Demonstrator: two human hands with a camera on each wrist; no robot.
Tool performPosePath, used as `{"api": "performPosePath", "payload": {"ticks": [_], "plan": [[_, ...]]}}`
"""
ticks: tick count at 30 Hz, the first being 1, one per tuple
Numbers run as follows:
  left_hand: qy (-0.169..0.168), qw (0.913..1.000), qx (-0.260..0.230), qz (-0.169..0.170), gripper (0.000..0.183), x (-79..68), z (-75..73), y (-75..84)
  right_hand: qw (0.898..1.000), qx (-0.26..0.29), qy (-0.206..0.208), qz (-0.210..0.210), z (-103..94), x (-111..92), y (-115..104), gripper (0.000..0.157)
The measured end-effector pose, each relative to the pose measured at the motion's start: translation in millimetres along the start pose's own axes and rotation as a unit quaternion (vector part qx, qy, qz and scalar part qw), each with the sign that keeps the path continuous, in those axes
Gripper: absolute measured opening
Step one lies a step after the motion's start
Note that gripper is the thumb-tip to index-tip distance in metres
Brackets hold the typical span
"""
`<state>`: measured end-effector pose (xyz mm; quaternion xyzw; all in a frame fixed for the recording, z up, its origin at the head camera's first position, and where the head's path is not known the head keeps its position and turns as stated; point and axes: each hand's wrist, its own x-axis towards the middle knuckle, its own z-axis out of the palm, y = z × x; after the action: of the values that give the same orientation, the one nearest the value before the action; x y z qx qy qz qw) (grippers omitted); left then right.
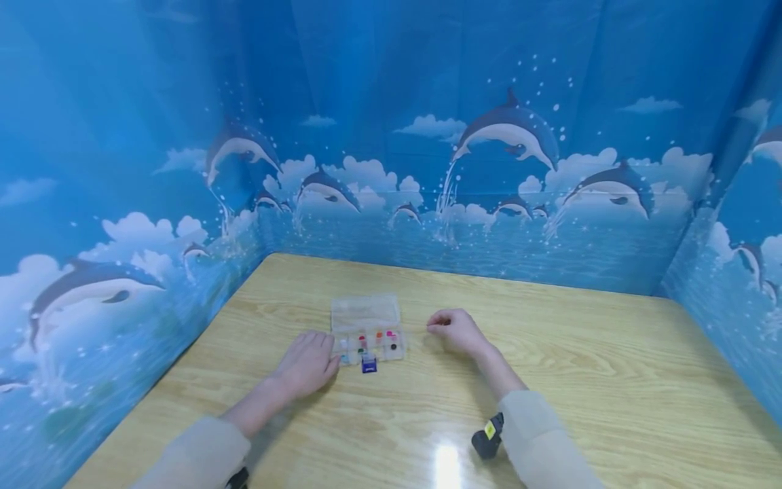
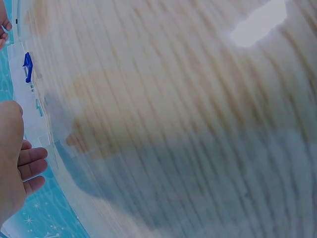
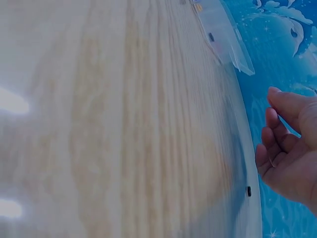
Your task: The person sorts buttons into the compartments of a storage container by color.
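A clear compartment box (image 1: pixel 400 351) stands on the table with its transparent lid (image 1: pixel 364 313) folded back. Small coloured pieces, red, orange, pink, green and black among them, lie in its compartments. At its front edge is a small dark blue piece (image 1: pixel 369 365) with pale lettering, seen side-on in the left wrist view. My left hand (image 1: pixel 307 363) rests at the box's left end, fingers extended. To the right of the box, my right hand (image 1: pixel 457 331) brings thumb and forefinger close together, the other fingers curled; I cannot tell whether something tiny is between the tips.
The wood-grain table (image 1: pixel 586 367) stretches right and toward me. A small dark piece (image 3: pixel 249 191) lies near the table's edge in the right wrist view. A blue dolphin-printed curtain (image 1: pixel 379 102) encloses the back and both sides.
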<state>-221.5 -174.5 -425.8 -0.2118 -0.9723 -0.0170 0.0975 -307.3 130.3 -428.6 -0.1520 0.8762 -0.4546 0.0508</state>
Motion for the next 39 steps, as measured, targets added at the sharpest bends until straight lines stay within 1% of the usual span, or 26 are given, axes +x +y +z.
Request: {"api": "performPosePath", "payload": {"ticks": [3, 12, 19, 25, 29, 33, 39], "plan": [[0.001, 1.0, 0.001, 0.002, 0.031, 0.0, 0.6, -0.4, 1.0, -0.004, 0.007, 0.002, -6.9, -2, 5, 0.012], [0.0, 1.0, -0.007, 0.002, 0.031, -0.6, 0.5, -1.0, 0.999, -0.012, 0.029, 0.031, -24.4, -3, 16, 0.015], [-0.008, 0.9999, -0.009, -0.004, 0.031, -0.9, -0.2, -0.6, 0.997, -0.004, 0.036, 0.068, -35.0, -5, 23, 0.017], [-0.013, 0.9998, -0.011, -0.009, 0.033, -0.8, -0.6, -0.5, 0.996, -0.019, 0.052, 0.076, -38.6, -5, 26, 0.018], [-0.01, 0.9998, -0.014, -0.007, 0.032, -0.9, -0.8, -0.2, 0.994, -0.027, 0.06, 0.085, -39.0, -6, 28, 0.018], [-0.009, 0.9998, -0.016, -0.005, 0.031, -1.3, -0.7, 0.0, 0.994, -0.029, 0.065, 0.088, -40.5, -8, 31, 0.019], [-0.012, 0.9998, -0.014, -0.006, 0.033, -0.8, -1.2, -0.1, 0.993, -0.047, 0.063, 0.089, -43.1, -9, 36, 0.021]]}}
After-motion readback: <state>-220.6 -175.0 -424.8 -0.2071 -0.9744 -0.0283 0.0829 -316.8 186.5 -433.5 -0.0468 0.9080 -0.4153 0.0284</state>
